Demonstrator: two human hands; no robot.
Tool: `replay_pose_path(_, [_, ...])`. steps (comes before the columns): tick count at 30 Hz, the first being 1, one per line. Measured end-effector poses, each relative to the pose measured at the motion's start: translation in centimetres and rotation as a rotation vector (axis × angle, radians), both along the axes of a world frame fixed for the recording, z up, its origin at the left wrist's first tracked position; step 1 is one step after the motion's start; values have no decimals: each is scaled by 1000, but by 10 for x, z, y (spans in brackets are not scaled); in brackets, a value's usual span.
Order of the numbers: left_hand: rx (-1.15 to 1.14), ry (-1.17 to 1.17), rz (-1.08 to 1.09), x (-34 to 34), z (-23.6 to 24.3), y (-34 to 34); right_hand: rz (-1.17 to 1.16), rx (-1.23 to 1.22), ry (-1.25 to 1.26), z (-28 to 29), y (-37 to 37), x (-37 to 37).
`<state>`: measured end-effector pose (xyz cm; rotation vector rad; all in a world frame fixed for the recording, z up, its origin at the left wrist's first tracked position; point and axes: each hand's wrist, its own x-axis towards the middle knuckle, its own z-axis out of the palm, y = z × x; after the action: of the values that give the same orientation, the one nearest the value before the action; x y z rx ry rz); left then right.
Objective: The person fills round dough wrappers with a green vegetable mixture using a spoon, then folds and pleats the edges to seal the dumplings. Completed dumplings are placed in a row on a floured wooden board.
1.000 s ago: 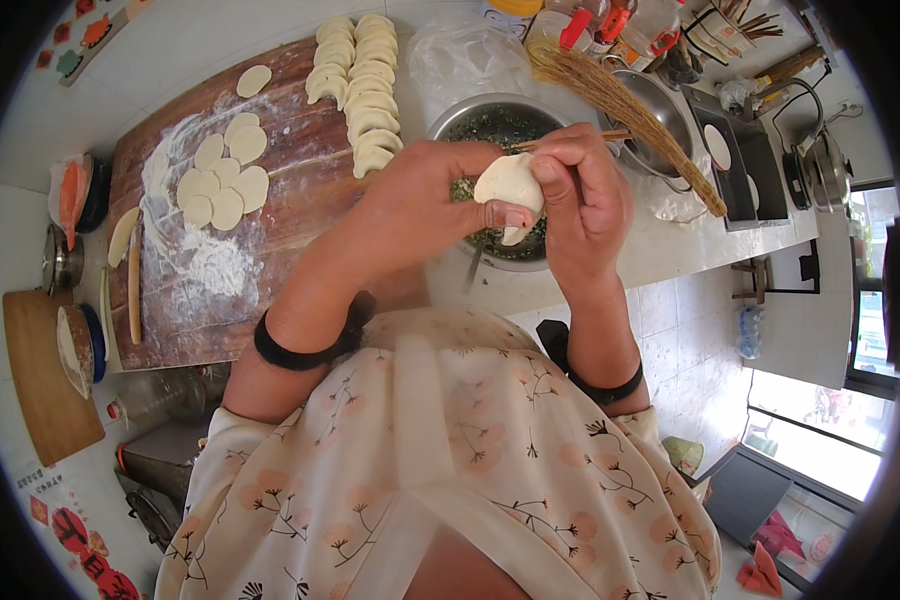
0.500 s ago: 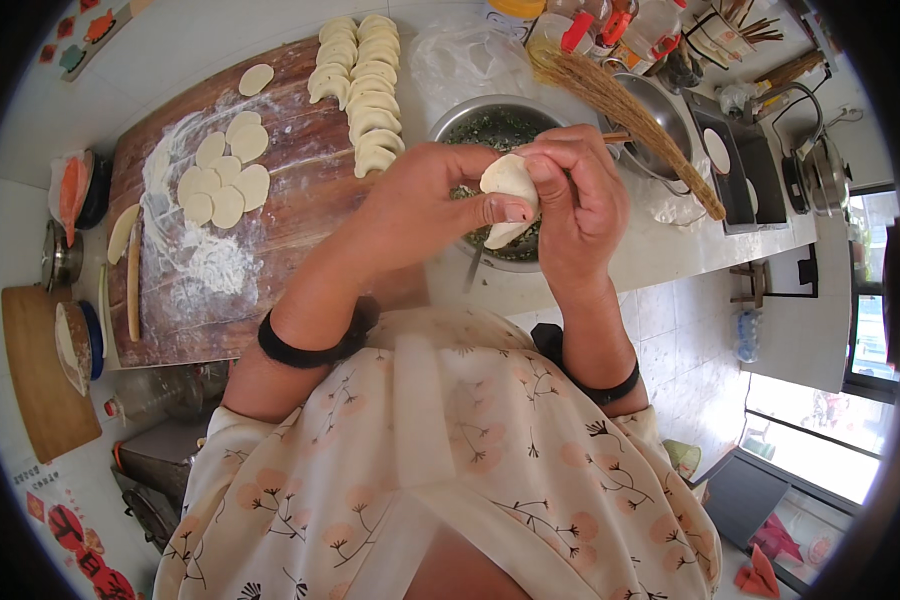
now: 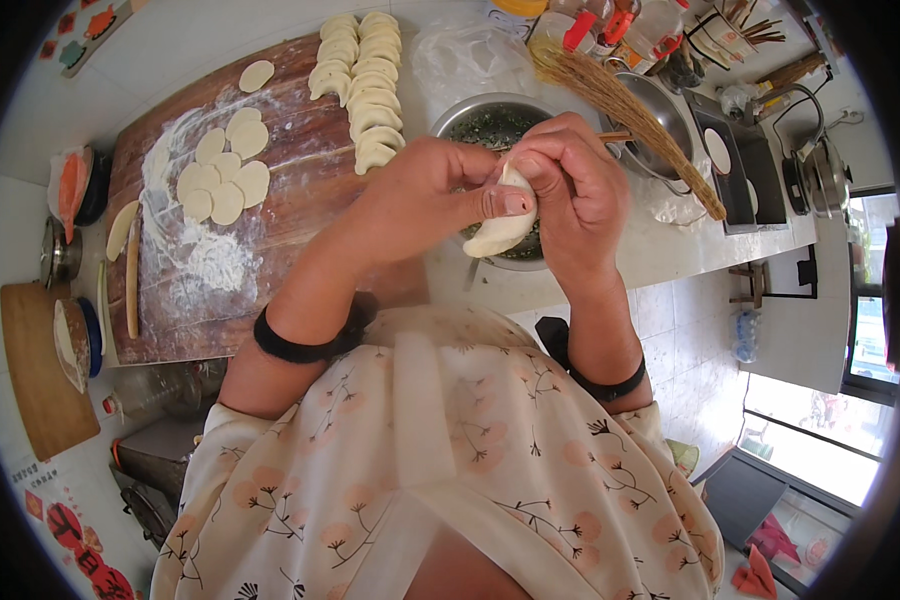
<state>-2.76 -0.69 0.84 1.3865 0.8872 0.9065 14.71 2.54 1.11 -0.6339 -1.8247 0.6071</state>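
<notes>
bright room | window (image 3: 818, 438) at right — blown out | rim — black, edges bent

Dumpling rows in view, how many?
2, side by side at the far right of the floured board: shorter left row, longer right row. No other rows visible.

Our floured wooden board (image 3: 315, 205) bears dough wrappers (image 3: 227, 203), dumplings (image 3: 375, 98) and a rolling pin (image 3: 133, 285). Our countertop (image 3: 685, 242) carries a steel bowl (image 3: 518, 266).
</notes>
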Motion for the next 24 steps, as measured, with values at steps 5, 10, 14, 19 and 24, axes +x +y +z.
replay_pose_path(5, [-44,-81,-16,1,3,-3,-26,41,-18,2,-1,-3])
replay_pose_path(10, [-141,-49,-84,-5,8,-3,118,12,0,4,0,-3])
replay_pose_path(14, [-174,-13,-139,-7,9,-1,121,51,-81,4,-1,0])
replay_pose_path(19, [-206,-72,-116,-7,9,-5,197,-49,-11,4,0,-2])
replay_pose_path(24, [-222,-37,-166,-8,7,-2,185,-80,-63,3,2,0])
